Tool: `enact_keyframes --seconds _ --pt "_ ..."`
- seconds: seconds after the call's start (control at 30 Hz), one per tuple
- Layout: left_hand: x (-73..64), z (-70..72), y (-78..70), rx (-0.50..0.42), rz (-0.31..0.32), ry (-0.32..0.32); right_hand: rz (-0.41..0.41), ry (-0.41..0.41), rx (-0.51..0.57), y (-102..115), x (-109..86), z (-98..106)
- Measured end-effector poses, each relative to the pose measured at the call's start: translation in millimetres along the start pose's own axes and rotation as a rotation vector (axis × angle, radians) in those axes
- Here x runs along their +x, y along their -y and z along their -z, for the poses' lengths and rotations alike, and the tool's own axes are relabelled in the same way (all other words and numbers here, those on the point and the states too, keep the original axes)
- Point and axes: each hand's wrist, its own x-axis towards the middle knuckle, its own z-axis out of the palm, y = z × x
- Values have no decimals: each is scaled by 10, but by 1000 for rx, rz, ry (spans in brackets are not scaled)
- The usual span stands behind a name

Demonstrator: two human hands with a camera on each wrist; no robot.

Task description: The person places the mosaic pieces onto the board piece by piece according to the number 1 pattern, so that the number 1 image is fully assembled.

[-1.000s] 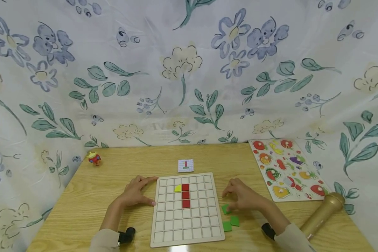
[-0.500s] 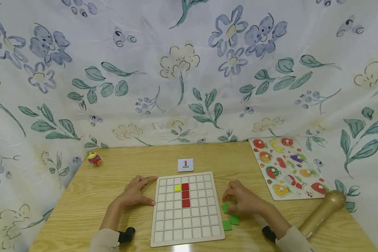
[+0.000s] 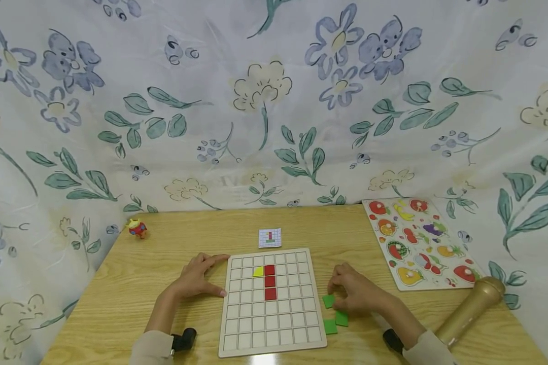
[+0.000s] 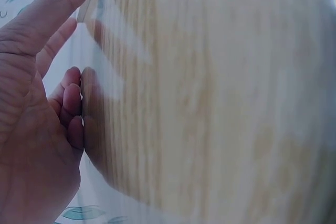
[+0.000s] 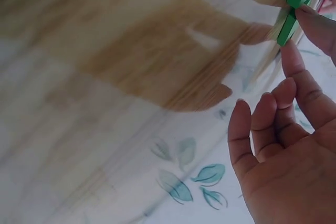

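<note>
A wooden grid board point(image 3: 297, 322) lies flat on the table, with a yellow piece point(image 3: 258, 271) and a column of red tiles point(image 3: 270, 281) in its squares. My left hand point(image 3: 193, 280) rests at the board's left side, thumb and index finger spread and touching its edge; the left wrist view shows its other fingers point(image 4: 73, 103) on the tabletop. Just right of the board, my right hand point(image 3: 353, 290) pinches a green tile point(image 3: 329, 301) by its edges between thumb and index finger. Two more green tiles point(image 3: 331, 326) lie close below it.
Behind the board is a small printed card point(image 3: 270, 238) showing a coloured grid pattern. A fruit puzzle board point(image 3: 420, 243) and a gold microphone-shaped object point(image 3: 470, 312) lie on the right. A small red and yellow toy point(image 3: 137, 228) stands at far left. Floral cloth point(image 3: 265, 126) hangs behind.
My right index finger has come down to the near green tile's edge, opposite the thumb. The left hand stays at the board. The head view has shifted slightly.
</note>
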Motion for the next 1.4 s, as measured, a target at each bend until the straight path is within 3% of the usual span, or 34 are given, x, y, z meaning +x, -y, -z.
enact_keyframes --seconds 0.3,1.2,1.4 --pt "-2 15 -8 7 -1 -1 50 -52 -94 30 29 -24" --pt "1 -17 4 0 31 -10 61 -36 3 407 239 -114" --pt "-10 4 -7 14 3 -18 92 -17 11 445 317 -187"
